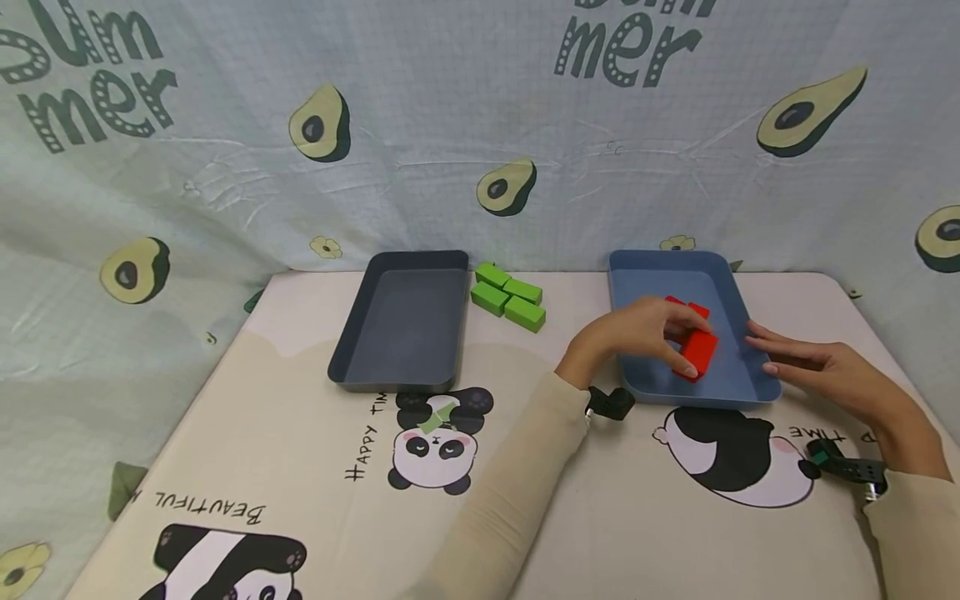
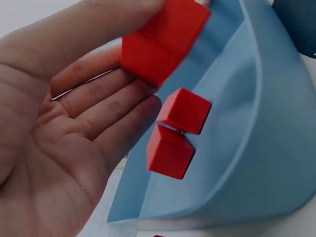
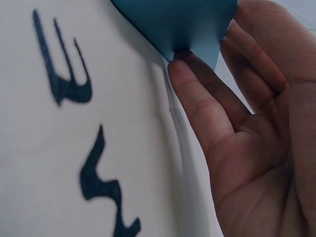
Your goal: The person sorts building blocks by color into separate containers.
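Note:
My left hand (image 1: 651, 329) is over the blue tray (image 1: 660, 392), pinching a red block (image 1: 699, 353) between thumb and fingers. In the left wrist view the held red block (image 2: 163, 37) is partly covered by the thumb. Two more red blocks, one (image 2: 186, 111) beside the other (image 2: 170, 153), lie on the tray floor. From above, the left hand partly hides them. At the tray's right side is my right hand (image 1: 832, 367), its fingers extended. In the right wrist view its fingertips (image 3: 182, 71) appear to touch the tray's outer wall (image 3: 182, 24).
To the left stands a dark grey tray (image 1: 401, 325) with nothing in it. Several green blocks (image 1: 517, 298) lie grouped on the table between the two trays. A patterned cloth (image 1: 420, 200) hangs behind the table's back edge.

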`<action>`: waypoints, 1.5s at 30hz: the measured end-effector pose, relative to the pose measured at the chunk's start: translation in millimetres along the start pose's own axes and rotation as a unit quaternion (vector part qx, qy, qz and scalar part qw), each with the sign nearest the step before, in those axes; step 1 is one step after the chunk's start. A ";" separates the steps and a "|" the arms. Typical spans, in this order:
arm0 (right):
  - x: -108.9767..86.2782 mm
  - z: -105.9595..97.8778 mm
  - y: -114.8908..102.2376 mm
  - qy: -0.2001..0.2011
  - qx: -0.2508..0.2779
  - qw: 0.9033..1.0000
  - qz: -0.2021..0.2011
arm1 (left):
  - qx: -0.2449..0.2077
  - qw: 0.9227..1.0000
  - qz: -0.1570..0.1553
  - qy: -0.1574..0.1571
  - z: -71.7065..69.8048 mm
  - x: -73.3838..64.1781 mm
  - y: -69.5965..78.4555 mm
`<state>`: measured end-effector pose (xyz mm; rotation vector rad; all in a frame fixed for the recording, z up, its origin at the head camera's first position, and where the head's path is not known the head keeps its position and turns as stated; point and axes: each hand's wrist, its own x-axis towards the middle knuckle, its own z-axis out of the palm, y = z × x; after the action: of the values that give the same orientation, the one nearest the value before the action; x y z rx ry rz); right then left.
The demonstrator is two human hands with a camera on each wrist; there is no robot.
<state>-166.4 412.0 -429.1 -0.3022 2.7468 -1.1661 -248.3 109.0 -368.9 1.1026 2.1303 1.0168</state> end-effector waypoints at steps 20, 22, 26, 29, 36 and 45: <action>-0.1 -0.7 -0.5 0.011 -0.021 1.000 -0.013 | 0.036 0.997 -0.041 0.062 -21.8 -21.2 -4.9; 0.1 -0.8 -0.7 0.012 -0.020 1.000 -0.012 | 0.033 0.997 -0.036 0.061 -21.8 -21.6 -5.9; 1.2 -0.7 -1.0 0.013 -0.019 1.000 -0.014 | 0.026 0.997 -0.038 0.058 -20.1 -21.4 -7.5; 1.3 -0.5 -0.6 0.013 -0.019 1.000 -0.014 | 0.032 0.997 -0.045 0.053 -18.0 -19.6 -7.6; -0.9 -0.7 0.2 0.007 -0.018 1.000 -0.003 | 0.092 0.995 -0.035 0.022 -12.3 -12.3 -1.2; 1.1 1.3 2.8 0.009 -0.025 1.000 0.000 | 0.065 0.997 -0.022 -0.020 -4.1 -4.5 1.2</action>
<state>-167.5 412.8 -432.1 -0.2993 2.7956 -1.1060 -248.4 104.2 -365.1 1.1232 2.2042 0.8382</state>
